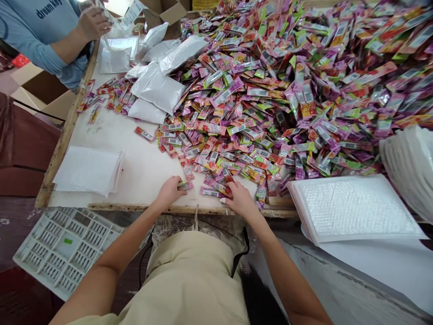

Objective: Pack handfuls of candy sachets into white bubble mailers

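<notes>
My left hand (170, 192) is closed around one end of a small printed sachet (185, 185) near the table's front edge. To its right, my right hand (241, 198) has its fingers curled over the end of a pink and yellow sachet (223, 188). Just in front of that hand, a purple sachet (210, 192) with a barcode lies flat on the white tabletop (142, 167). Beyond both hands rises a large heap of colourful stick sachets (257, 104). My right fingertips partly cover the sachet under them.
Filled white mailer bags (158, 88) lie against the heap's left side. Flat white bags (88, 169) rest at front left, bubble mailers (355, 207) at right. A co-worker's hand (93, 22) shows at upper left. A white plastic crate (67, 246) sits below the table edge.
</notes>
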The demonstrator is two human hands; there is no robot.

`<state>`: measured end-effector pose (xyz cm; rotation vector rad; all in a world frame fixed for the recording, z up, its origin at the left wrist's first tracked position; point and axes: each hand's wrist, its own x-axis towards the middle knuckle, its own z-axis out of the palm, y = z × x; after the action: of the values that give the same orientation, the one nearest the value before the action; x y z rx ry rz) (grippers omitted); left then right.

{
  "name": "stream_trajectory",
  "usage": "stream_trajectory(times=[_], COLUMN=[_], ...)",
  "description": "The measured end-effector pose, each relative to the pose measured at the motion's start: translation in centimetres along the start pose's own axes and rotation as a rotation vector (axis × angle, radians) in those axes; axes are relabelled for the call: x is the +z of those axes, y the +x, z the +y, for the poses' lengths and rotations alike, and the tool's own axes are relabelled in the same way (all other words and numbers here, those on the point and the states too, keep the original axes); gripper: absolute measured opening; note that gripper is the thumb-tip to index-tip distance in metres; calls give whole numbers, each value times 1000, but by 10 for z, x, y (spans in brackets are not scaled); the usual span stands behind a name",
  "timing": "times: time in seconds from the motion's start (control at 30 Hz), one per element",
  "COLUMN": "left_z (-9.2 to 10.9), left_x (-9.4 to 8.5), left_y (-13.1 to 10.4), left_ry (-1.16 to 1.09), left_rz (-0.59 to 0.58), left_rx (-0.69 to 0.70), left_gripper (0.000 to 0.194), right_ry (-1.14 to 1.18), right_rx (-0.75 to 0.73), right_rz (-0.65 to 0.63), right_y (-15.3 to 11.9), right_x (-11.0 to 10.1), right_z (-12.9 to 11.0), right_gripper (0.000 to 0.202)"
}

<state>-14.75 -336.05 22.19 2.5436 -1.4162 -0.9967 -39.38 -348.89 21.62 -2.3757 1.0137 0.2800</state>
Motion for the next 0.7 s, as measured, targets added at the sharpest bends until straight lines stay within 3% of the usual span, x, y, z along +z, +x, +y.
stream_trajectory(times=[0.13,0.27,0.37,0.47,0.57,0.7], left_z=[-5,-1,0,-4,-8,-5], left_x=[-6,-6,-5,-4,-2,1], left_y=[-1,4,6,4,-1,-5], left_ry=[26,43,37,-7,-63,-77], left_rz=[-4,-3,1,10,42,50], left_rx=[-19,-31,-36,-28,-22,-45], left_gripper=[32,42,48,45,44,47], right_ry=[78,185,97,-13,95,400], right_rx=[2,-89,-109,-74,-106,-114], right_rz=[141,393,379,296,311,443], right_y=[-5,20,59,89,91,55], right_x=[-13,-33,-38,-34,-35,-44], right_z=[-2,-33,-60,-71,-60,-23], right_gripper=[26,17,25,33,24,11])
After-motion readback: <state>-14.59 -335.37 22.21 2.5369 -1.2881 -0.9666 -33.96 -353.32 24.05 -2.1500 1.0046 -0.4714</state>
